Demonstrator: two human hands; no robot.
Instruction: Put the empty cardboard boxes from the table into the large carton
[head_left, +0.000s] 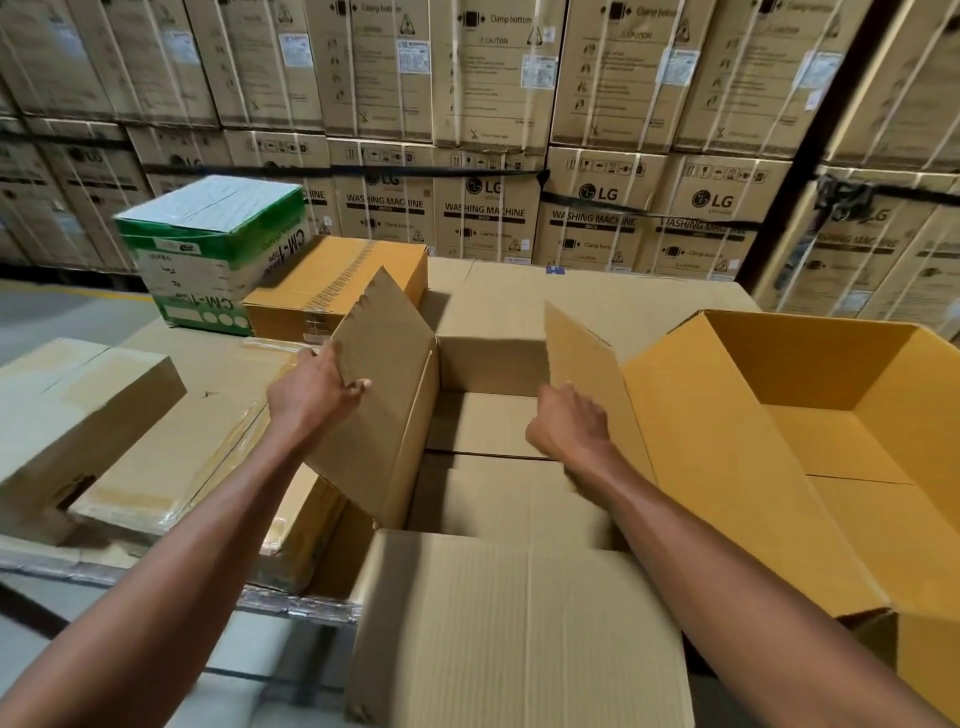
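Cardboard box (483, 415) open, hands (311, 395) gripping flaps.

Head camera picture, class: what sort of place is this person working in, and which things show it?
Most likely a warehouse or stockroom: stacked washing machine cartons form the back wall, black strapping binds them, and open cardboard boxes cover the worktable.

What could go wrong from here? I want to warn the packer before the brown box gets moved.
1. The left hand and right hand each grip only a raised flap of the open brown box; lifted that way, a flap might bend or tear.
2. The yellow carton presses close against its right side, so the right flap could snag on the carton wall.
3. The near flap hangs out toward the person and may catch.
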